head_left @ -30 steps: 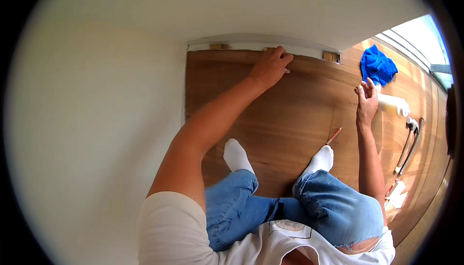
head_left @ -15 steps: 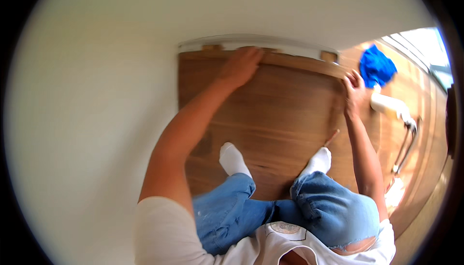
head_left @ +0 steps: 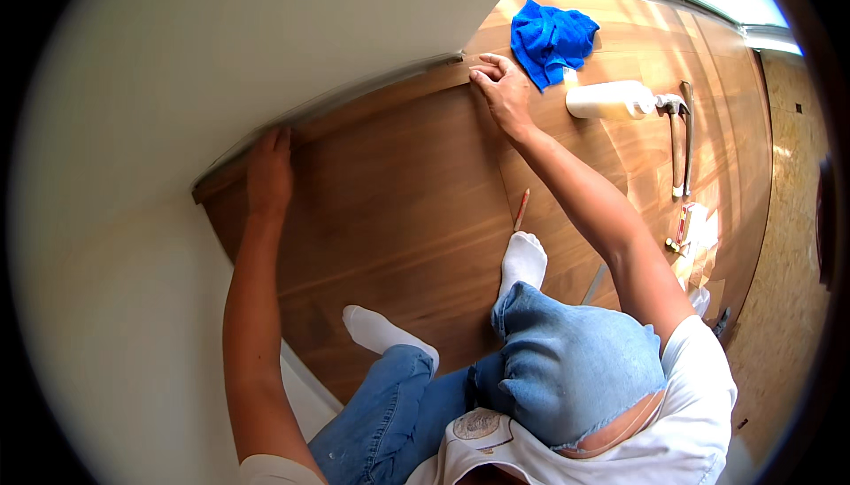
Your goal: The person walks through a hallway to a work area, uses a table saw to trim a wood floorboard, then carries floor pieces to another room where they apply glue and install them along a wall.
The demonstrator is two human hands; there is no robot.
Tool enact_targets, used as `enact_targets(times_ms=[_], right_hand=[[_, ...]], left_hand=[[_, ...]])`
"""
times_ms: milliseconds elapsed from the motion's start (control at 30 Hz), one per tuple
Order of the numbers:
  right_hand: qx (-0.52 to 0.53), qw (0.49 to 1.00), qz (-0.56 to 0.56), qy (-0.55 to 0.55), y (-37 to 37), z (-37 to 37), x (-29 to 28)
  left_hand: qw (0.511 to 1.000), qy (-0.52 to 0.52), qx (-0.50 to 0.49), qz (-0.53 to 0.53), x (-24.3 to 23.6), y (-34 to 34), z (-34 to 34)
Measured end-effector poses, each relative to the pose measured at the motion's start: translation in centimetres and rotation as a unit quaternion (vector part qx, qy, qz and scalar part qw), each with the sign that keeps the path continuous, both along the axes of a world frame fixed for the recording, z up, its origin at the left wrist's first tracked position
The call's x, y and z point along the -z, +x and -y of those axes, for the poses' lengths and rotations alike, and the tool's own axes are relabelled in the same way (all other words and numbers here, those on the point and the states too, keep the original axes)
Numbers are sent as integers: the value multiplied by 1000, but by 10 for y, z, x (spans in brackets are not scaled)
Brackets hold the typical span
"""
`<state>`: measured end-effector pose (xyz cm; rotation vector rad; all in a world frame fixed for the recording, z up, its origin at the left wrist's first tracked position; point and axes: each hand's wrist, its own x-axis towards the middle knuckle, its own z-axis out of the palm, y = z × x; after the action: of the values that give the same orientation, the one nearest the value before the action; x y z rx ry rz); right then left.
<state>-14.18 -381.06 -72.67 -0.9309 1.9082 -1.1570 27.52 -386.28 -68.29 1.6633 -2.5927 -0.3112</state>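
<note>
A narrow wooden strip [head_left: 381, 97] lies along the foot of the wall, at the far edge of the brown wood floor. My left hand [head_left: 270, 175] grips it near its left end, the fingertips over its far edge beside the wall. At the other end my right hand [head_left: 505, 100] holds the strip with thumb and bent fingers. A thin dark gap [head_left: 323, 120] shows between strip and wall. Below my right hand, a reddish pencil [head_left: 522, 209] rests on the floor by my foot in a white sock [head_left: 523, 259].
Right of my right hand are a crumpled blue cloth [head_left: 553, 41], a white bottle [head_left: 609, 100] on its side and a hammer [head_left: 677, 144] next to a metal bar [head_left: 688, 131]. The pale wall [head_left: 266, 34] closes off the far and left sides.
The strip has gone closer to the wall, and the wide gap with small wood blocks no longer shows. My view has turned to the right. My left hand now grips nearer the strip's left end.
</note>
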Motion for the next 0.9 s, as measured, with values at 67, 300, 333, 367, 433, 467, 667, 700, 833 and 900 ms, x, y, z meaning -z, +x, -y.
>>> enact_targets(times_ms=[67,300,333,367,433,467,667,700,833,900], right_hand=[[-6,1000,3,-2,-2,6,5],[-20,999,-27,-1,-4,17,2],[-19,999,-30,2,-6,18,1],[-20,999,-32,5,-5,19,1],[-20,999,-35,6,-3,21,2],[-19,999,-36,5,-4,22,3],[-27,998,-60,13,-3,24,2],[-29,998,-61,14,-3,25,1],[-29,997,-76,17,-1,22,-3],[-25,996,-87,14,-1,23,-3]], left_hand=[[999,-35,19,9,7,5,1],[1000,-7,-9,1,-1,-3,2],[1000,-19,0,2,1,-4,2],[999,-32,8,5,3,-1,2],[998,-58,21,11,8,4,2],[997,-71,25,12,9,5,3],[997,-78,21,-10,10,3,3],[996,-84,21,-11,9,3,3],[996,-80,25,-35,12,6,5],[994,-90,37,-39,19,8,8]])
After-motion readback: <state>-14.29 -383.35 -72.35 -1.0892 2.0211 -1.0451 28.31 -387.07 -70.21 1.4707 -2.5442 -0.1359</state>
